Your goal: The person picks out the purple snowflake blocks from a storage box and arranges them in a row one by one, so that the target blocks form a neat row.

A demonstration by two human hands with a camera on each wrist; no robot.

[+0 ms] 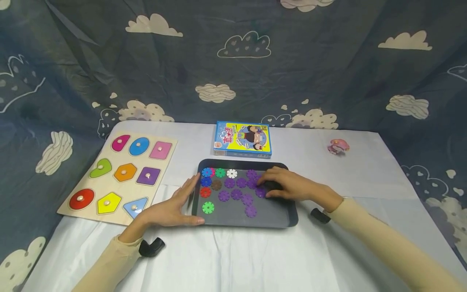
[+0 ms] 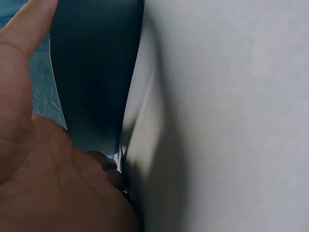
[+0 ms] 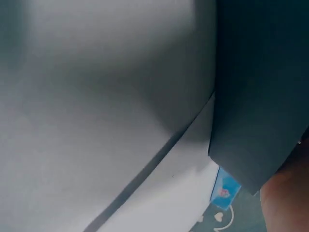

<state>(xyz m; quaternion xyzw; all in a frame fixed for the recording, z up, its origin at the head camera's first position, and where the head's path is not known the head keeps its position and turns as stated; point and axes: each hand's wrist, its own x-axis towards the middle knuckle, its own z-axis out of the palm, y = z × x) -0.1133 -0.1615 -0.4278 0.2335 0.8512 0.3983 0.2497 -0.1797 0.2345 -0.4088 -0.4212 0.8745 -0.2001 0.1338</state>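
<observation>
A dark grey baking tray [image 1: 237, 221] holds several flat notched plastic discs. My left hand [image 1: 171, 209] lies along its left side with fingers straight, the thumb at the near corner. In the left wrist view the palm [image 2: 58, 179] is beside the tray wall [image 2: 91, 82]. My right hand [image 1: 292, 184] reaches over the tray's right side. Its bent fingertips touch the purple discs [image 1: 260, 192], thumb and index finger apart. More purple discs [image 1: 236, 194] spread leftward. On the left lie a bright green disc [image 1: 208, 207], a red disc [image 1: 206, 192], a brown disc [image 1: 216, 185] and blue ones [image 1: 206, 181].
A wooden shape puzzle board [image 1: 116, 188] with knobbed pieces lies left of the tray. Behind the tray is a blue and yellow box [image 1: 242, 139]. A small pink object [image 1: 339, 146] sits at the back right. White cloth [image 1: 226, 259] covers the table, and a cloud-patterned curtain [image 1: 182, 61] hangs behind.
</observation>
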